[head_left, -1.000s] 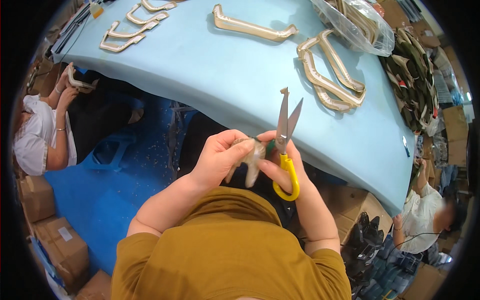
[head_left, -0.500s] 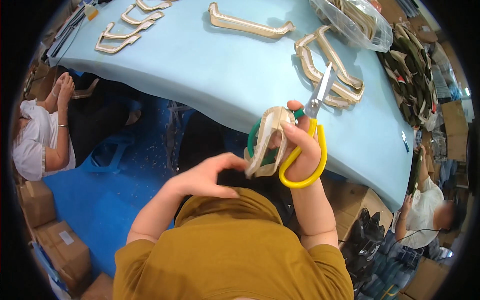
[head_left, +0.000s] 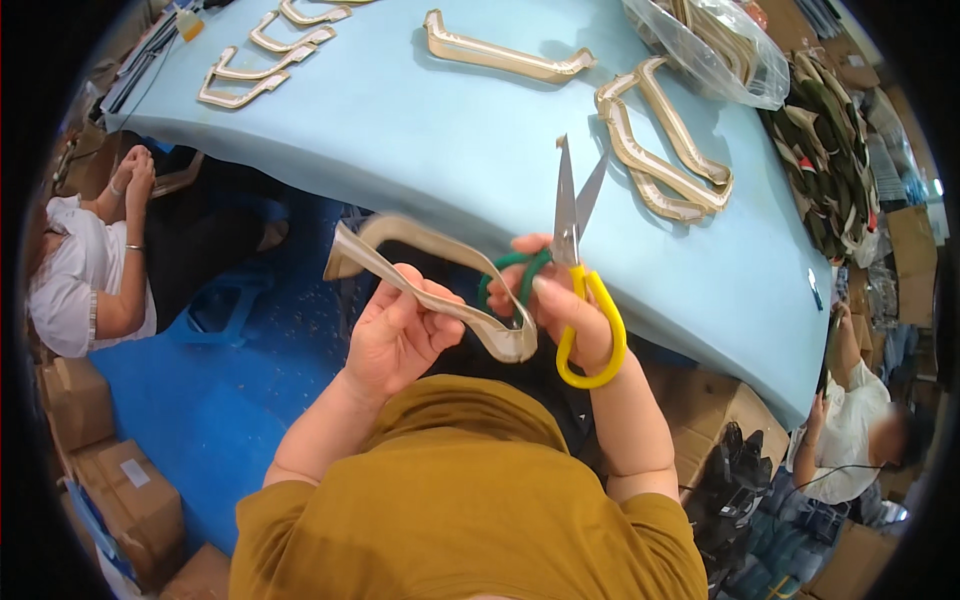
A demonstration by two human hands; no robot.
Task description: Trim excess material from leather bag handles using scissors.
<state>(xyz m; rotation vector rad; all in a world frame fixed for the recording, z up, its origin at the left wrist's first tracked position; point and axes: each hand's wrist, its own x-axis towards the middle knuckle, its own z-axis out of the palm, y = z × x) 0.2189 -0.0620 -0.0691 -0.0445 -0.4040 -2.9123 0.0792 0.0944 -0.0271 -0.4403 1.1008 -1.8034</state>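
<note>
My left hand (head_left: 398, 335) is closed around a beige angled strip (head_left: 465, 312), a bent piece with a pale inner face. Its far arm is smeared by motion, and its right-hand corner comes up against the fingers of my other hand. In my right hand (head_left: 572, 312) is a pair of scissors (head_left: 566, 235) with one yellow and one green handle loop. The blades point up and stand a little apart, with nothing between them. Whether the right fingers also pinch the strip, I cannot tell.
A table with a light blue cover (head_left: 370, 130) spans the far side. Similar beige strips (head_left: 660, 165) lie on it, beside a clear plastic bag (head_left: 715, 50) of more pieces. One person (head_left: 95, 260) sits at left, another (head_left: 845, 430) at right. Cardboard boxes (head_left: 125, 490) stand at lower left.
The left hand has taken hold of the strip, which has swung out leftward from the right hand. The scissors have shifted left, turned more upright, and their blades have spread.
</note>
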